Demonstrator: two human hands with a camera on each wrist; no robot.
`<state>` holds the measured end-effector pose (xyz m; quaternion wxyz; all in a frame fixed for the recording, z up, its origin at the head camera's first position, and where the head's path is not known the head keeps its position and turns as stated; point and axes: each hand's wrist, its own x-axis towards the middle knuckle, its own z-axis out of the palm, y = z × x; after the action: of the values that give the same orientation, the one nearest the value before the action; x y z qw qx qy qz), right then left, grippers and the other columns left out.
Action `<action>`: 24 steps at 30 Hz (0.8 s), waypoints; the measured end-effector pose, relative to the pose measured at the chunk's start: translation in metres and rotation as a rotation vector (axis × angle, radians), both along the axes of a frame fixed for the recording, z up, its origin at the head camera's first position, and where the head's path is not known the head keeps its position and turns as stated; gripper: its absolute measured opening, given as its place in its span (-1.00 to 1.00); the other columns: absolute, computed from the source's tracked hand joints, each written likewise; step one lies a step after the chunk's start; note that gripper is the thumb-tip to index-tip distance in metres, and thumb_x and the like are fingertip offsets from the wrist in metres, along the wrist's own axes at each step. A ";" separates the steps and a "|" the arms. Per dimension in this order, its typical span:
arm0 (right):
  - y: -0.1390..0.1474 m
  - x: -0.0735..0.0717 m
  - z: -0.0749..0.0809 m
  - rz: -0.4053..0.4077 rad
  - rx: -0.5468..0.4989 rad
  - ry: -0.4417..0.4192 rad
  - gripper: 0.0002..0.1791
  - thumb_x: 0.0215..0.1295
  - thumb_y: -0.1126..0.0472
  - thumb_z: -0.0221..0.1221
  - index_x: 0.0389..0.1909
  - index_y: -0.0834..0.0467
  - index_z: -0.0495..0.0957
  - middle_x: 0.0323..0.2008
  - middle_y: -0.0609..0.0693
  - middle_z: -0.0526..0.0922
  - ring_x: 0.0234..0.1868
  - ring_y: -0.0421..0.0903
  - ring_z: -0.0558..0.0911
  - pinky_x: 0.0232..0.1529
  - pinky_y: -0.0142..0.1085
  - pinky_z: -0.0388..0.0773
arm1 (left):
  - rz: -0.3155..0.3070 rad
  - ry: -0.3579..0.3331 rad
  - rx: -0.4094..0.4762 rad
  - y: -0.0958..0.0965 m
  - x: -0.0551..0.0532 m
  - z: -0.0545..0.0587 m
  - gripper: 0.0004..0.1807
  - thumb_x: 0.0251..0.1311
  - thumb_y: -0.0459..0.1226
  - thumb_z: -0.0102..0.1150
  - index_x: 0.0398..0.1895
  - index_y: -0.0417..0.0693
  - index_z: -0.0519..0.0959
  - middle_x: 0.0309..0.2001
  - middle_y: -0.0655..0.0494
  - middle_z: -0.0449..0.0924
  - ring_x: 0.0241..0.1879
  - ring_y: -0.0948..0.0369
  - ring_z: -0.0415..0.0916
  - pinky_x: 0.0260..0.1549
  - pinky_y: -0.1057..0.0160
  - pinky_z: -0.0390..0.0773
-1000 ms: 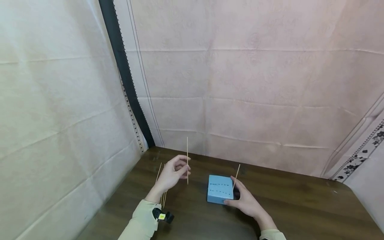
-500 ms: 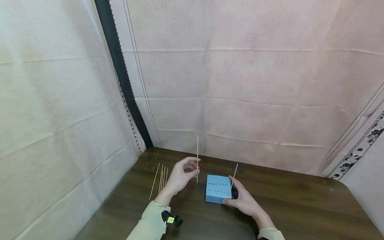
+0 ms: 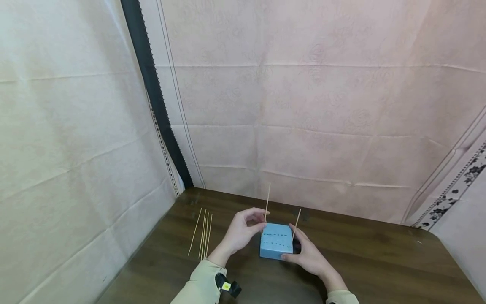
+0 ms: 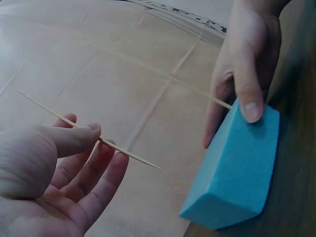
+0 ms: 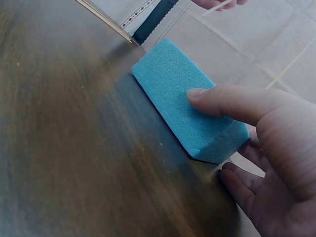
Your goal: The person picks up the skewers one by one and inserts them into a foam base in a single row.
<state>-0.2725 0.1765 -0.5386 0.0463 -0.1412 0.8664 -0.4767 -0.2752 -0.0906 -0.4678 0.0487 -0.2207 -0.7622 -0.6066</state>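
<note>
My left hand [image 3: 243, 230] pinches a thin wooden skewer [image 3: 267, 200] between thumb and fingers. In the left wrist view this skewer [image 4: 44, 107] has a pointed lower end, apart from the blue foam block [image 4: 237, 173]. Dark marks in two rows run across the top of the block [image 3: 276, 241], which sits on the table. My right hand [image 3: 311, 255] holds the block at its right side, thumb on the near face [image 5: 173, 94]. A second skewer [image 3: 297, 221] stands in the block near its right edge, leaning slightly; its lower end is hidden.
Several loose skewers [image 3: 205, 236] lie roughly side by side on the brown wooden table [image 3: 379, 257], left of my left forearm. Pale cloth [image 3: 322, 126] hangs behind the table, and more cloth [image 3: 76, 169] closes off the left side.
My left hand has moved right with its skewer, from above the table to the block's left back edge. The skewer now tilts slightly. My right hand and the block stay put.
</note>
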 end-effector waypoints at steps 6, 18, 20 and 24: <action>0.000 0.001 0.000 -0.005 -0.004 -0.001 0.22 0.14 0.00 0.61 0.71 0.11 0.09 0.56 0.26 0.26 0.40 0.19 0.49 0.37 0.26 0.40 | -0.049 -0.017 -0.005 0.012 0.002 -0.005 -0.67 0.48 -0.34 0.31 0.23 0.11 0.72 0.01 -0.13 0.73 -0.11 0.17 0.73 -0.01 0.26 0.69; -0.001 0.001 0.000 0.000 -0.009 -0.011 0.21 0.16 0.01 0.60 0.71 0.13 0.09 0.56 0.27 0.26 0.36 0.19 0.51 0.33 0.22 0.46 | -0.069 -0.049 0.021 0.034 0.002 -0.013 -0.67 0.52 -0.34 0.26 0.23 0.18 0.72 0.01 -0.07 0.73 -0.06 -0.02 0.77 0.05 0.16 0.65; -0.001 0.002 0.000 0.001 -0.016 -0.012 0.20 0.16 0.02 0.59 0.71 0.14 0.09 0.57 0.27 0.26 0.36 0.20 0.51 0.33 0.23 0.46 | -0.062 -0.037 0.017 0.037 0.002 -0.016 -0.68 0.51 -0.33 0.27 0.22 0.15 0.73 -0.02 0.01 0.74 -0.06 0.09 0.76 0.08 0.17 0.64; 0.000 0.002 0.001 0.009 -0.037 -0.013 0.18 0.18 0.04 0.59 0.71 0.13 0.10 0.56 0.26 0.26 0.36 0.20 0.51 0.31 0.22 0.48 | -0.051 -0.020 0.013 0.044 0.001 -0.021 -0.70 0.50 -0.32 0.29 0.21 0.11 0.74 -0.04 0.14 0.74 -0.03 0.27 0.70 0.10 0.20 0.63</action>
<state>-0.2707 0.1761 -0.5377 0.0514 -0.1426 0.8566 -0.4931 -0.2739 -0.0463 -0.4889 0.0269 -0.2336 -0.7527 -0.6149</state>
